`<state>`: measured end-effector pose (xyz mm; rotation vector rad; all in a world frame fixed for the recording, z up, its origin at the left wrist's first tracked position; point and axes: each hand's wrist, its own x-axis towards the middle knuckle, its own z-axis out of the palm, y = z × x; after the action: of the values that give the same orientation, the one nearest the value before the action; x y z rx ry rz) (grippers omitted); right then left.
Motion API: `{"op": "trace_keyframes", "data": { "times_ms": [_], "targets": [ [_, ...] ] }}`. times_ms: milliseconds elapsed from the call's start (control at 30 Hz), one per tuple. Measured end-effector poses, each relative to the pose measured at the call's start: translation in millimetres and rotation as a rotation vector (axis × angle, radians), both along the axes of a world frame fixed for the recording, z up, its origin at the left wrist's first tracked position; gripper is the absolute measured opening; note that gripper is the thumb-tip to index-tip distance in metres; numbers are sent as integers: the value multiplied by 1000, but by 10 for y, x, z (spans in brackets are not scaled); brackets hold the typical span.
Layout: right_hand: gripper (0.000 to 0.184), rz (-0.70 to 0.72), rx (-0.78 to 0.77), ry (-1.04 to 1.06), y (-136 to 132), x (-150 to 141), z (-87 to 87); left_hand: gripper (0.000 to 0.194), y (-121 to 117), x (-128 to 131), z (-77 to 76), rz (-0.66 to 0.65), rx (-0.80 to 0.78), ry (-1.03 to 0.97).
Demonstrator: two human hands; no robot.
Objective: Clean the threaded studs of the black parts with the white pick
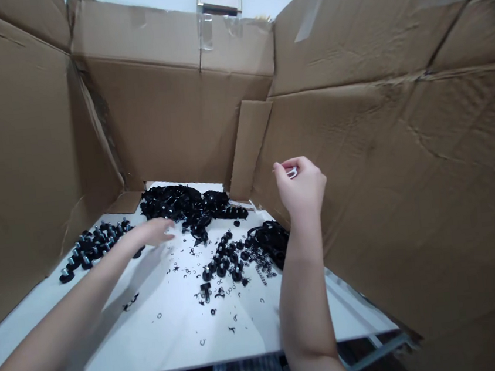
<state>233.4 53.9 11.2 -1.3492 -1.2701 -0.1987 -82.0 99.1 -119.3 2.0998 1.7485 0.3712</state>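
My left hand reaches over the white table, just in front of the heap of black parts. Its fingertips look apart and nothing shows between them, though they are a little blurred. Raised in front of the right cardboard wall is my right hand, with its fingers curled closed. A small white object shows between thumb and fingers; its kind cannot be made out. Below, between the hands, stand several black knob-like pieces with stems.
Rows of black discs with upright metal studs stand at the left. A black coiled pile lies by the right wall, with small springs beside it. Tiny rings and clips dot the white table. Tall cardboard walls enclose three sides.
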Motion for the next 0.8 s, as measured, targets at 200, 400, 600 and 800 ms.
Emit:
{"op": "trace_keyframes", "data": {
  "times_ms": [200,400,600,800],
  "targets": [
    [16,109,12,5,-46,-51,-20,29,-167,1038,-29,-357,-234,209],
    [13,183,38,29,-169,-160,9,30,-110,1286,-23,-426,-285,289],
    [14,226,35,14,-217,-189,15,25,42,1237,127,-378,-210,209],
    [13,542,-178,-71,-285,-226,13,36,-155,761,845,-317,77,-114]
  ]
}}
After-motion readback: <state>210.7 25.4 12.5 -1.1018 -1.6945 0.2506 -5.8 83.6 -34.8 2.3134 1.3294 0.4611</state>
